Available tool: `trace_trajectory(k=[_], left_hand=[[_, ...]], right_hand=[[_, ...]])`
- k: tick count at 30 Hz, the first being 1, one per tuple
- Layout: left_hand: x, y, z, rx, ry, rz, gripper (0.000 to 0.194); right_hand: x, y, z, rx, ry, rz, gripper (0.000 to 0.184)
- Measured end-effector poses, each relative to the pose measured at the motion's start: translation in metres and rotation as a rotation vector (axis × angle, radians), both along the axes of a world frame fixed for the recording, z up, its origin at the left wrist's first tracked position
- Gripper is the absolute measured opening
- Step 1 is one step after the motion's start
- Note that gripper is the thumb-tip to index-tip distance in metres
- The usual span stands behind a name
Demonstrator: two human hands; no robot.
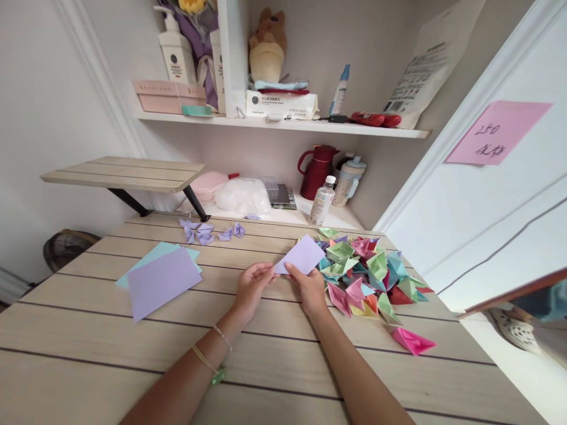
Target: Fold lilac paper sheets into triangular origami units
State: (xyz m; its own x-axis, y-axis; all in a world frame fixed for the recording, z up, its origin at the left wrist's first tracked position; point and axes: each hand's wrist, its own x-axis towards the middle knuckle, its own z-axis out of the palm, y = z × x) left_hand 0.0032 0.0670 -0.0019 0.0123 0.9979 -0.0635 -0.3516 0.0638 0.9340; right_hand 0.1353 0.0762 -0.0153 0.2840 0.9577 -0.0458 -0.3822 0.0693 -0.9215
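Observation:
Both hands hold one sheet of purple paper [305, 252] above the table, tilted so a corner points away from me. My left hand [254, 286] pinches its left corner between thumb and fingers. My right hand [310, 288] grips the lower edge, thumb on top and the other fingers hidden underneath. Just right of the paper lies a heap of folded paper boats [354, 265] in many colours. To the left rests a stack of flat paper, a purple sheet [165, 283] over light blue sheets [155, 258]. Several small purple paper boats [205, 236] sit farther back.
A pink paper boat [414, 341] lies apart at the right. A raised wooden stand [124, 173] occupies the back left. Behind the table are a plastic bottle [322, 202], a red jug [316, 171] and a plastic bag [243, 196], beneath a loaded shelf [283, 124].

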Motion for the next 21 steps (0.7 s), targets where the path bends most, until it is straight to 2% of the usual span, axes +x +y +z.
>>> trace_trajectory(k=[7, 17, 21], left_hand=[[-0.0017, 0.0005, 0.0016, 0.028, 0.123, -0.163, 0.028], [-0.0007, 0.0005, -0.0032, -0.004, 0.203, -0.208, 0.024], [-0.0013, 0.0007, -0.0025, 0.004, 0.169, -0.169, 0.025]], right_hand=[[-0.0003, -0.0037, -0.0008, 0.052, -0.13, 0.092, 0.031], [-0.0021, -0.0023, 0.0002, 0.083, 0.005, 0.132, 0.034], [-0.0015, -0.0018, 0.0015, 0.07, 0.051, 0.164, 0.03]])
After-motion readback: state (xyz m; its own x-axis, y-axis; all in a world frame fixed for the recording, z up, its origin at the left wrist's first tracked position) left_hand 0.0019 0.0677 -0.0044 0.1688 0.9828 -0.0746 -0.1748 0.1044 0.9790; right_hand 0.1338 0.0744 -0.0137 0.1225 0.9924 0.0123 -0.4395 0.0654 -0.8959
